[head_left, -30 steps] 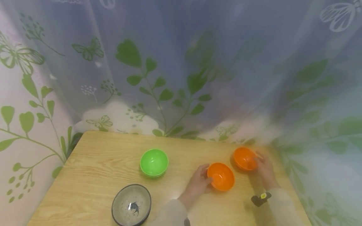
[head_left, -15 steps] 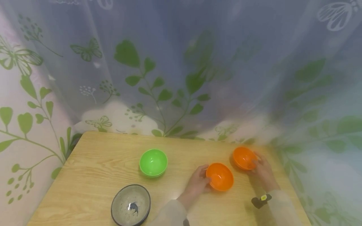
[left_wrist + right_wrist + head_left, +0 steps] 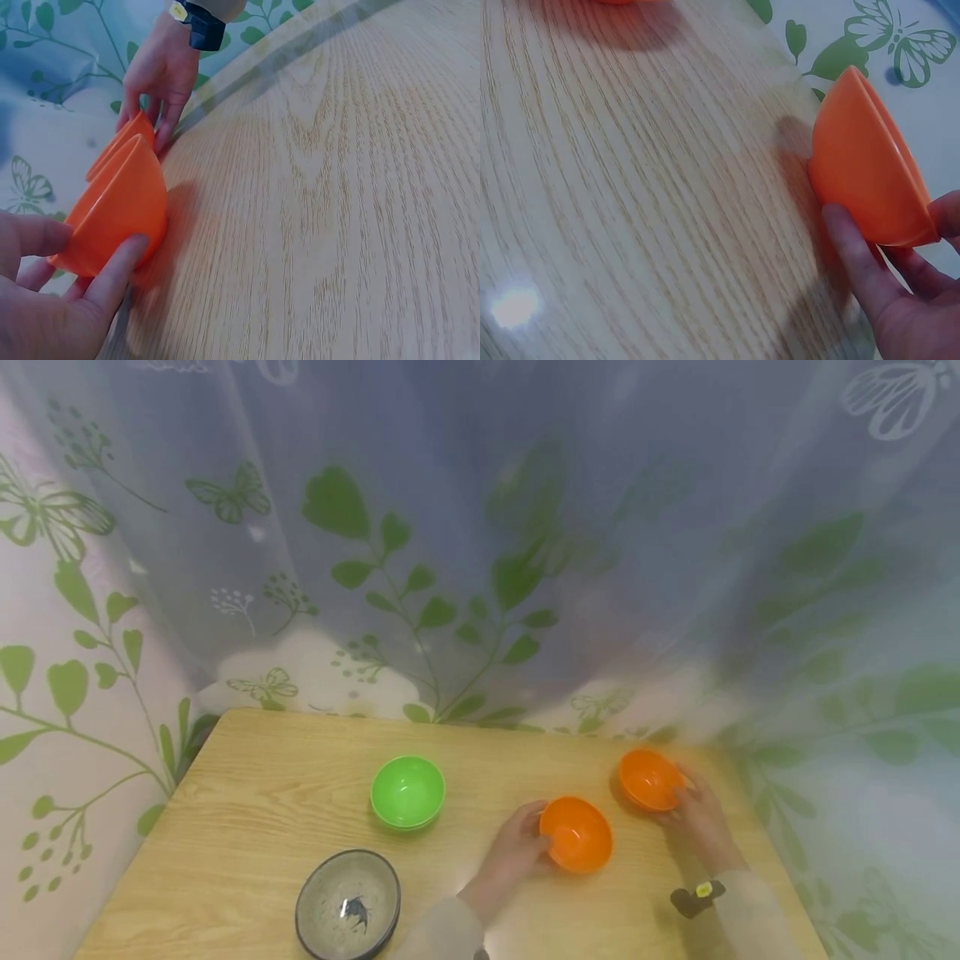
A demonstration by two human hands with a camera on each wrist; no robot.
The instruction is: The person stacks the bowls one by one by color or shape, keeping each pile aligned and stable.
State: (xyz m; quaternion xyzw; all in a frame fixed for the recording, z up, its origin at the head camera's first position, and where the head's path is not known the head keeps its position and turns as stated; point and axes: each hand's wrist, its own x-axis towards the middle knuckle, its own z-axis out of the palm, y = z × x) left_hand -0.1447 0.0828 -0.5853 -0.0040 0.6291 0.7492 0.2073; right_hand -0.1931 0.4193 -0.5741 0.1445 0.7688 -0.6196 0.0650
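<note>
My left hand (image 3: 517, 846) grips an orange bowl (image 3: 576, 835) by its left side. In the left wrist view its fingers and thumb (image 3: 118, 274) curl about the side and rim of that bowl (image 3: 124, 210). Farther right and back, my right hand (image 3: 701, 818) holds a second orange bowl (image 3: 649, 781) by its right side. The right wrist view shows this bowl (image 3: 870, 165) between the fingers and thumb. A gap separates the two bowls. Whether either base touches the table is hard to tell.
A green bowl (image 3: 407, 792) stands left of the orange ones on the wooden table (image 3: 255, 793). Nearer the front is a larger grey dark-rimmed bowl (image 3: 348, 906) with a dark figure inside. A leaf-patterned curtain (image 3: 465, 527) hangs behind the table.
My left hand has drawn its orange bowl a little left and toward me, widening the gap between the bowls. The right hand and its bowl stay nearly in place.
</note>
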